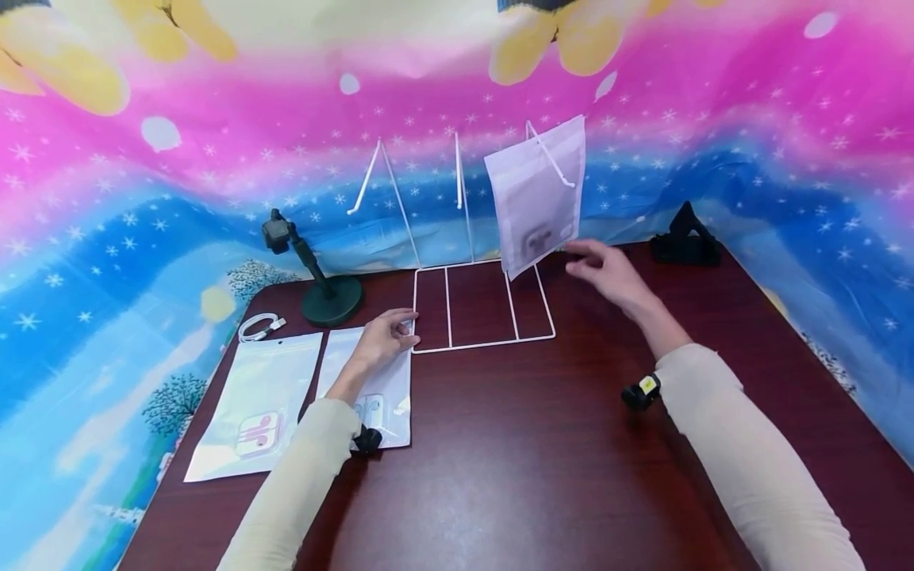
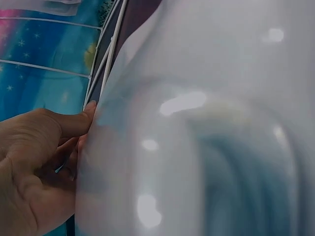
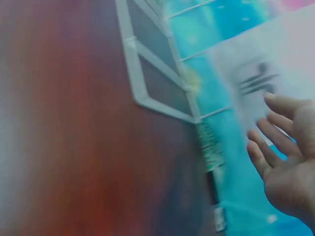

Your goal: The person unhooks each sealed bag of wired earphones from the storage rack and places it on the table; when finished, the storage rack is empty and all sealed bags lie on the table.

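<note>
Left grip (image 1: 381, 339) holds one three-hook rack (image 1: 448, 309) (one pouch (image 1: 531, 198) hung, two flat).

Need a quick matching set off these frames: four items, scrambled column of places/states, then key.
Things
1. cable
2. hanging pouch
3. left hand
4. right hand

Places and states
A. on the rack, rightmost hook
B. open, holding nothing
C. coiled, left of the black stand
D. at the left edge of the rack's base

Pairs: 1-C, 2-A, 3-D, 4-B
</note>
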A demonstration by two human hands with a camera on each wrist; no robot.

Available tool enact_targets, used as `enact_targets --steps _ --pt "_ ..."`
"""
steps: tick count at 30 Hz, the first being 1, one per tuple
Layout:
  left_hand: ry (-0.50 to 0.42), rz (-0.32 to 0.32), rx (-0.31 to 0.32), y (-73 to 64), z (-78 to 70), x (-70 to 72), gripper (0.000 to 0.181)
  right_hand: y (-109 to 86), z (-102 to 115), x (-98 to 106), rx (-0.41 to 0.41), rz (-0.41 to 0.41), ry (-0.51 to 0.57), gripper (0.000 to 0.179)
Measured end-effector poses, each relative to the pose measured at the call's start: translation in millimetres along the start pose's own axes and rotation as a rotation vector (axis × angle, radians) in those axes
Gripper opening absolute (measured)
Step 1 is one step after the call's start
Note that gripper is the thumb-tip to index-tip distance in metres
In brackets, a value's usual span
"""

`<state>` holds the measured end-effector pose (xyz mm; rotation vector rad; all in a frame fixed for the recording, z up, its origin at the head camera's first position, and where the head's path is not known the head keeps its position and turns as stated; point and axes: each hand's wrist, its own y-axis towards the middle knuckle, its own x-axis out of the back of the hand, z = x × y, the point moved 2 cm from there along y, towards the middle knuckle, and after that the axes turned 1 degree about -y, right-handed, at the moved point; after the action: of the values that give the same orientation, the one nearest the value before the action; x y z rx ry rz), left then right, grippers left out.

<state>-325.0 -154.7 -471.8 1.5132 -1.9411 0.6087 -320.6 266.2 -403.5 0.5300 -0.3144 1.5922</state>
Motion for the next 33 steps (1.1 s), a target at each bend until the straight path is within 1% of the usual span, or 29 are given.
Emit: enact_targets --steps 2,5,8,12,14,16,19,23,26,29,31,33 --pt "0.002 0.003 -0.006 0.7 0.7 0.8 0.049 7.0 16 12 -0.017 -0.073 0.068 0.057" --pt "0.009 0.001 -0.01 1.4 1.2 2.2 0.048 18.1 39 28 -0.04 -0.133 0.156 0.065" --pt "0.027 -0.002 -0.032 2.1 1.4 3.1 0.048 27.7 57 39 -0.072 -0.141 0.212 0.071" --pt "0.049 0.002 -0.06 1.6 2.2 2.9 0.048 36.8 72 47 -0.104 -0.127 0.198 0.074" --pt "0.049 0.006 -0.053 0.2 2.6 2.9 0.048 39.9 76 48 -0.106 -0.129 0.181 0.072" --pt "0.048 0.008 -0.051 -1.0 2.7 3.0 0.049 41.4 80 49 -0.107 -0.157 0.172 0.067" --pt "0.046 0.006 -0.056 -2.2 1.5 3.3 0.048 41.2 82 49 -0.11 -0.25 0.201 0.055" --pt "0.041 -0.001 -0.063 -1.6 0.3 3.2 0.048 36.2 82 48 -0.102 -0.37 0.247 0.041" --pt "0.038 -0.006 -0.061 0.3 -0.3 2.5 0.048 29.2 80 49 -0.078 -0.423 0.278 0.031" --pt "0.042 -0.008 -0.058 1.2 -0.7 2.1 0.048 22.6 79 50 -0.05 -0.422 0.297 0.022" --pt "0.041 -0.007 -0.05 0.9 -0.7 1.6 0.048 18.9 80 50 -0.018 -0.385 0.3 0.021" --pt "0.037 -0.004 -0.047 0.3 -1.2 0.7 0.048 15.2 81 51 0.036 -0.337 0.261 0.023"
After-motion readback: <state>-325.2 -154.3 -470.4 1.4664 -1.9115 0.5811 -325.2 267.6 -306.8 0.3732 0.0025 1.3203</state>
